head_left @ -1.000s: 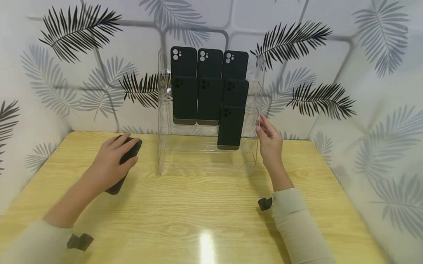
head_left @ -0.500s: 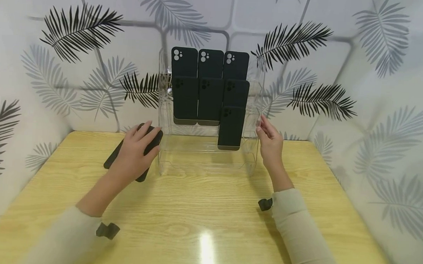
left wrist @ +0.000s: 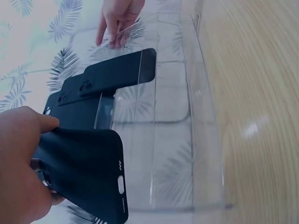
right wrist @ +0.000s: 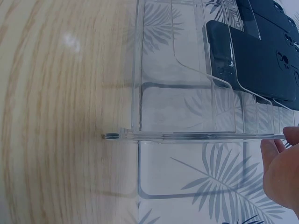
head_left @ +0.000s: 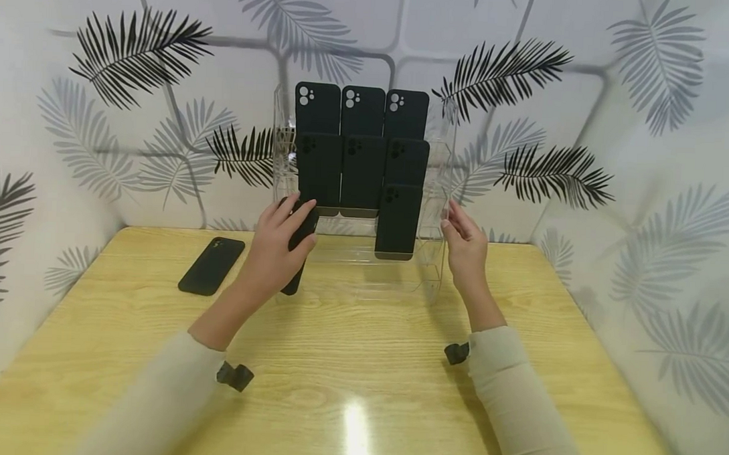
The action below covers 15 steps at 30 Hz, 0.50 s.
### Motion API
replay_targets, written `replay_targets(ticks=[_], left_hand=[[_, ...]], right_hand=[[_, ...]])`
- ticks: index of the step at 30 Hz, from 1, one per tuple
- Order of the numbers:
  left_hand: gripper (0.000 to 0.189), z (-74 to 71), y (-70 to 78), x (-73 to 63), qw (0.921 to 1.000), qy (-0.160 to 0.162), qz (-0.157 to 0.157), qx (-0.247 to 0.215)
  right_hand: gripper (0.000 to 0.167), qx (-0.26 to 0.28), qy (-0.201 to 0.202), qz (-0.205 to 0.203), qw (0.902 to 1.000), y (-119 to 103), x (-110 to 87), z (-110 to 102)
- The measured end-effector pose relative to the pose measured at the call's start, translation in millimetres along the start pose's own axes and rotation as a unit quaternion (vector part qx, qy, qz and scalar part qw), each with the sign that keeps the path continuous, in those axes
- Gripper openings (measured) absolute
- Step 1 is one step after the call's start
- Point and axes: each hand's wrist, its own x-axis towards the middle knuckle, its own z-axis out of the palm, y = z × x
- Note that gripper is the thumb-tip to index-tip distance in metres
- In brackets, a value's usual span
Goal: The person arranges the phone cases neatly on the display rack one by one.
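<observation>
My left hand (head_left: 276,244) grips a black phone case (left wrist: 88,165) by its edges, in front of the left part of a clear acrylic display rack (head_left: 345,259). The left wrist view shows the case's hollow inside and a port cutout at its end; part of its back is hidden by fingers. At the rack's right side panel, my right hand (head_left: 467,251) pinches the edge between thumb and fingers. Black phone cases fill the upper tiers in two rows, and a single phone case (head_left: 397,222) leans on the tier below, at the right.
Another black phone case (head_left: 212,266) lies flat on the wooden table (head_left: 348,361), left of the rack. Leaf-patterned wall covering (head_left: 585,128) stands close behind the rack and along both sides. Both sleeves carry small dark wrist cameras.
My left hand has carried the phone case rightward and up from the table's left to the rack, uncovering the one lying on the table. My right hand stays at the rack's side.
</observation>
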Motion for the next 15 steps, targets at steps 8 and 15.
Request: replay_targets(ticks=[8,15], left_hand=[[0.056,34.3,3.5,24.7,0.9979,0.05,0.04,0.005],[0.054,60.9,10.1,43.0,0.9946,0.088,0.049,-0.025]], right_hand=[[0.046,-0.005,0.007,0.001,1.0,-0.7,1.2,2.4],[0.045,0.004,0.011,0.006,0.9999,-2.5,-0.4,2.9]])
